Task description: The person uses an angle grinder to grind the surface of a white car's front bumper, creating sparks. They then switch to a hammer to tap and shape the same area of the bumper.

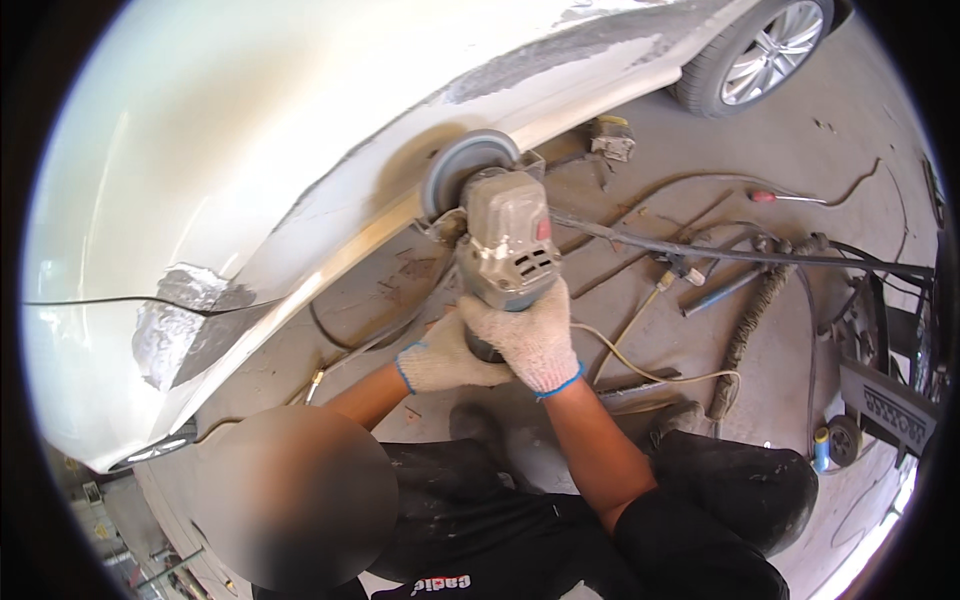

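Observation:
Both my hands wear whitish knit gloves with blue hems and hold a worn, dusty angle grinder (508, 225). My right hand (530, 335) is closed round the body just behind the vents. Beneath and left of it, my left hand (448, 352) grips the grinder's rear part, its fingers partly hidden. The grey round disc (468, 165) stands at the lower side of a white car (250, 150), close to the sill; I cannot tell whether it touches. Bare grey sanded patches (185, 325) mark the car's panels.
Hoses and cords run over the concrete floor on the right, with a thick ribbed hose (757, 325) and a red-handled screwdriver (785, 197) among them. A long metal bar (700, 243) reaches right from beside the grinder. The car's wheel (765, 55) is at the top right.

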Available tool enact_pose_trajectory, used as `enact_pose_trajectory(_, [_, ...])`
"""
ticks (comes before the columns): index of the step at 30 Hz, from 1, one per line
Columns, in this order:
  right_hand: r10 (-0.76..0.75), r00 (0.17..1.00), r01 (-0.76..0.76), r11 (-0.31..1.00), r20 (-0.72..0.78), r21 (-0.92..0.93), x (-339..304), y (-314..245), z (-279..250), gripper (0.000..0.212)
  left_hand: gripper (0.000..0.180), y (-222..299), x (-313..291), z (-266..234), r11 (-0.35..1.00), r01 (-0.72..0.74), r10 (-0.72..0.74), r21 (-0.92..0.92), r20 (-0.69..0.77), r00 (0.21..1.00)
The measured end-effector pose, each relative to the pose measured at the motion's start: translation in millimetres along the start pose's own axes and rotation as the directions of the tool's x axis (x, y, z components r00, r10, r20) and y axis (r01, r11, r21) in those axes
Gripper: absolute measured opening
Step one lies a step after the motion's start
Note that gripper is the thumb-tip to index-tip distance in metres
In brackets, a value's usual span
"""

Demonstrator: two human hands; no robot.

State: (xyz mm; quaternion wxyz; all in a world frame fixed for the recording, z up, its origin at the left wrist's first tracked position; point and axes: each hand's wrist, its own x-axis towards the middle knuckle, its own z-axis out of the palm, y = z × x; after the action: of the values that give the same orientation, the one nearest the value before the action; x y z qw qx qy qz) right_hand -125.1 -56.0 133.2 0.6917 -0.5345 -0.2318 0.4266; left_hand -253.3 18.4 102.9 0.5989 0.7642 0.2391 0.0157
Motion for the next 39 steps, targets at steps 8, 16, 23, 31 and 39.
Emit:
enact_pose_trajectory(8, [-0.07,0.997,0.068,0.996,-0.037,-0.053,5,-7,-12,0.045,0.101,9,10,1,0.994,-0.034,0.033,-0.1,-0.014,0.999])
enact_pose_trajectory(16, [-0.176,0.838,0.545,0.235,0.516,-0.805,5,-94,-76,0.043,0.09,52,58,37,0.927,-0.25,0.285,-0.279,0.095,0.954])
enact_pose_trajectory(23, [0.053,0.751,0.658,-0.146,0.658,-0.739,-14,-100,-78,0.049,0.07,39,66,57,0.762,-0.222,0.456,-0.608,0.261,0.851])
enact_pose_trajectory(31, [-0.061,0.99,0.062,0.998,-0.127,0.006,3,-73,-35,0.034,0.075,51,46,22,0.946,-0.081,0.12,-0.313,0.109,0.987])
enact_pose_trajectory(39, [-0.139,0.99,0.134,0.906,-0.017,0.401,27,-48,-62,0.048,0.074,93,33,-5,0.964,0.025,-0.046,0.264,0.074,0.996])
